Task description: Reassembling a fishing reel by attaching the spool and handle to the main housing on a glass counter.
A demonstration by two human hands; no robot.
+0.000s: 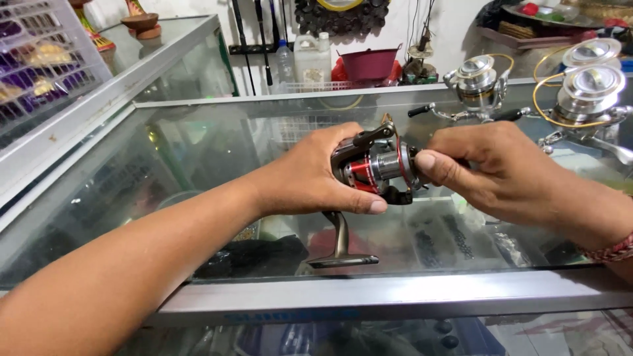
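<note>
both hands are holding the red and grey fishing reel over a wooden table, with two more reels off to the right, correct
Not wooden: the head view shows a glass display counter. Otherwise right: the left hand and right hand hold the red and grey reel, with two more reels at right.

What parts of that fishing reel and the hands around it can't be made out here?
- Head view: the fishing reel body's near side is hidden by the left hand.
- Spool front: covered by the right hand and its fingers.
- Right forearm: cut off by the picture's right edge.
- Goods under the glass counter: blurred by reflections.
</note>
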